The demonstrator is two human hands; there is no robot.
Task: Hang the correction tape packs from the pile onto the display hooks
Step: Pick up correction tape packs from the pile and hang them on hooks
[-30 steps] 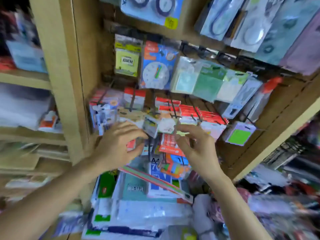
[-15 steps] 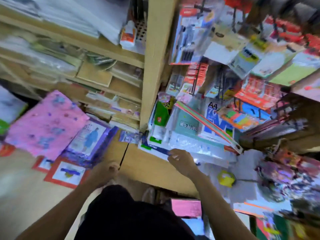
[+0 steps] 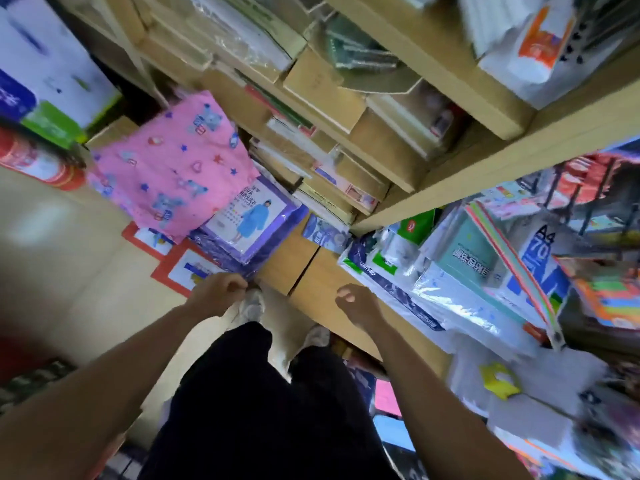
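Observation:
I am looking steeply down past my dark trousers and pale shoes. My left hand (image 3: 219,293) hangs low by the purple raincoat packs, fingers curled into a loose fist with nothing visible in it. My right hand (image 3: 356,304) hovers over the wooden base ledge (image 3: 311,271), fingers loosely curled and apart, holding nothing. The display hooks (image 3: 585,181), carrying blurred red-topped packs, show only at the far right edge, well above both hands. No correction tape pile can be made out in this view.
A pink printed sheet (image 3: 173,161) and raincoat packs (image 3: 249,220) lie at the left. Wrapped paper reams (image 3: 460,271) and an A4 pack (image 3: 540,251) are stacked at the right. A small blue packet (image 3: 325,232) sits by the wooden shelf post (image 3: 485,168).
Both hands have dropped from the hooks at shelf height down to knee level with nothing in them. The view has swung from the hook display down to the floor and my legs.

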